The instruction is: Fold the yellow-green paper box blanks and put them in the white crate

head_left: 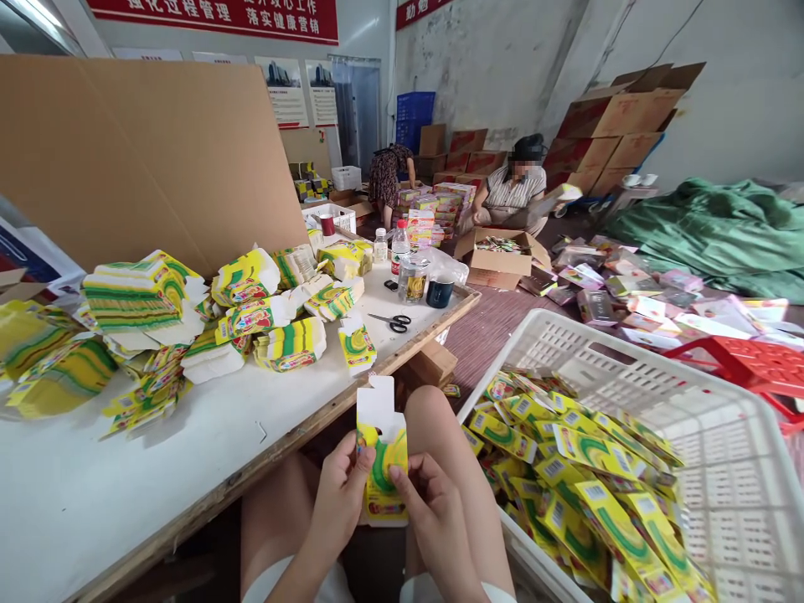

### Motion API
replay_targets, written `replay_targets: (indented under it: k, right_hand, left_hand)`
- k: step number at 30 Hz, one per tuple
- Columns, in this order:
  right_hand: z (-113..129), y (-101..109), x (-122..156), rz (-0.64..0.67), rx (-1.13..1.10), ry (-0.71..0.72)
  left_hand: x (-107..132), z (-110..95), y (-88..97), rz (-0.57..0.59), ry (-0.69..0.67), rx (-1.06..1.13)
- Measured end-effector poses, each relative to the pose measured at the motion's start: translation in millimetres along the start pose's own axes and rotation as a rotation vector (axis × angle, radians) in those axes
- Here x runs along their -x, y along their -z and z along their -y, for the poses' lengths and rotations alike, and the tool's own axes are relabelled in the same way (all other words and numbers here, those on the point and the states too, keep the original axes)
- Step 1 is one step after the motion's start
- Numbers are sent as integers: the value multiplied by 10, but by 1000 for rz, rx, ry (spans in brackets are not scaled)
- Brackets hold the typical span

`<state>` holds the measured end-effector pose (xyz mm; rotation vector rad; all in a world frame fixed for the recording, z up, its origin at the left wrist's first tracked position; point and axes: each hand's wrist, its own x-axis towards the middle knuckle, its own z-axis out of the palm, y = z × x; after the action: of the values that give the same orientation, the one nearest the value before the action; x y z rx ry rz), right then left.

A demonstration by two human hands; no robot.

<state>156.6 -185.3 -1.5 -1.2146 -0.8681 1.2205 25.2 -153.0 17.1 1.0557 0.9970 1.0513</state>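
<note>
Between my two hands, above my lap, is a small yellow and green printed carton (383, 469) with its white top flaps standing up. My left hand (337, 486) pinches its left edge with thumb and fingers. On the opposite edge, my right hand (435, 511) grips it, thumb on the printed front. A single similar carton (358, 347) lies by the table's edge. Several stacks of flat cartons (146, 297) are heaped on the white table (207, 469). To my right, a white plastic crate (741, 469) holds many yellow and green cartons (578, 477).
Black scissors (398, 323), a red-capped bottle (400, 247) and a dark cup (440, 292) stand near the table's far corner. A large cardboard sheet (144, 159) rises behind the stacks. One person (512, 197) sits by an open box (499, 264); another (390, 176) bends over. A red stool (747, 368) is at right.
</note>
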Motion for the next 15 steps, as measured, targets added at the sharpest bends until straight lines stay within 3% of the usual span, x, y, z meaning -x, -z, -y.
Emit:
replay_targets:
  k: [3,6,11,15]
  right_hand:
    - [45,60,-29,14,39,88]
    - [115,162,-56,119,73,158]
    - [236,295,-93,290,140,143]
    - [302,277,-118,283,209,203]
  left_hand:
    - [18,-34,48,29,-32,-33]
    - [43,-110,126,153,-15,-57]
    - [75,-172,241,330,108,47]
    - [111,-109,249,379,149,134]
